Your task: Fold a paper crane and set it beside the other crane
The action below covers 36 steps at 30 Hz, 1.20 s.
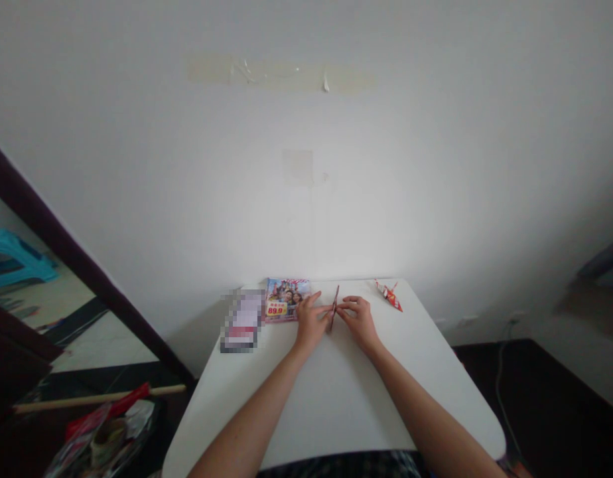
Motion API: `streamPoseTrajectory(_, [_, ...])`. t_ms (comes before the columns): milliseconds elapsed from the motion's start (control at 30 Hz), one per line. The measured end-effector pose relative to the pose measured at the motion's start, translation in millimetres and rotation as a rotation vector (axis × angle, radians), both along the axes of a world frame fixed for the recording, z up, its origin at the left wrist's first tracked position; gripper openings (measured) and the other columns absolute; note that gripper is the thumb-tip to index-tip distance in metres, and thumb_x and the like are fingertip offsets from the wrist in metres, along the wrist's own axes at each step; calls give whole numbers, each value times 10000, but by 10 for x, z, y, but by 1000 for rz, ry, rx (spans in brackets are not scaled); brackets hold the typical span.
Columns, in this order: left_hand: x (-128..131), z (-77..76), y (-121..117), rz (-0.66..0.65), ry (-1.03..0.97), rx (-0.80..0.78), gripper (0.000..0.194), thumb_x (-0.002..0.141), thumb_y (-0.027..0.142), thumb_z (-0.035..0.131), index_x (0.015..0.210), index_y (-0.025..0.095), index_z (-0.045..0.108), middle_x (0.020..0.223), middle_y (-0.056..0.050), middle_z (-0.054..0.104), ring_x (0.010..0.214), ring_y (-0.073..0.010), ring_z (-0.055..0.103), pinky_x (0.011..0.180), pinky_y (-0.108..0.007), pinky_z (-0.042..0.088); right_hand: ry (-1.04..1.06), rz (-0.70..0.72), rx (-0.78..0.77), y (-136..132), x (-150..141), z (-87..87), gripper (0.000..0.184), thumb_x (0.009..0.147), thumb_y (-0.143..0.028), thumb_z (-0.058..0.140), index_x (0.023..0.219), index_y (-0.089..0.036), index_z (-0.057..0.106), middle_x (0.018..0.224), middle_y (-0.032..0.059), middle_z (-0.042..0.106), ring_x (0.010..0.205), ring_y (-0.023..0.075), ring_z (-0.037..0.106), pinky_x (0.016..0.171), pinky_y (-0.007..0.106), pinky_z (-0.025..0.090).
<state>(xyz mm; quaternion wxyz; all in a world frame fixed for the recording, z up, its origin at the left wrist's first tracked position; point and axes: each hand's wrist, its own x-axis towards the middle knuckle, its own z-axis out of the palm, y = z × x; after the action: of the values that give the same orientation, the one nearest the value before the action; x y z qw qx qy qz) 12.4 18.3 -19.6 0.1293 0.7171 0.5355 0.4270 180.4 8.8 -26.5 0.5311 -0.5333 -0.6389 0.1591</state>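
Note:
Between my hands, a thin piece of folded paper (335, 307) stands nearly on edge above the white table (336, 398). My left hand (314, 320) pinches it from the left, with the index finger raised away from it. From the other side, the fingertips of my right hand (359, 320) close on the same paper. Its printed faces are seen almost edge-on, so its exact folded shape is hard to make out. Beyond my left hand lies a colourful printed leaflet (286, 299), partly covered by the fingers. An orange-and-white origami crane (389, 295) rests at the back right.
A pixelated phone-like object (243, 322) lies at the table's left edge. The white wall (306, 226) rises right behind the table. On the floor to the left are a bag of rubbish (107, 438) and a wooden stick (167, 390). A cable (500, 372) hangs at right.

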Motion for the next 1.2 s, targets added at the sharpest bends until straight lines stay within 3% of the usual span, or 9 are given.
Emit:
streamPoseTrajectory(267, [45,98,-50,7,-33,-23,152,784,218,761,896,303,819,1356,-47,650,1277,-286,520,1139,-548,360,75,32,-67,77,18,-46,288,797,-543,722,819,-270,812,1043,97,705,1048,266,637,995,444,459])
streamPoseTrajectory(733, [56,79,-34,-24,-77,-49,167,784,166,733,862,288,817,1367,-45,649,1307,-273,510,1165,-546,331,125,29,-75,72,4,-25,287,763,-524,731,776,-247,804,989,95,727,984,247,670,967,426,491])
streamPoseTrajectory(967, [24,60,-10,2,-149,-36,107,768,192,732,824,251,803,1332,-58,669,1272,-263,557,1141,-506,379,180,29,-53,69,-9,-9,210,737,-441,730,727,-239,786,942,91,729,930,256,686,939,438,506])
streamPoseTrajectory(1200, [34,60,-15,18,-128,2,129,768,238,736,882,256,795,1273,-58,701,1230,-259,591,1127,-500,396,98,-11,-32,34,-6,14,162,752,-397,715,744,-251,785,970,86,719,1009,264,646,978,443,466])
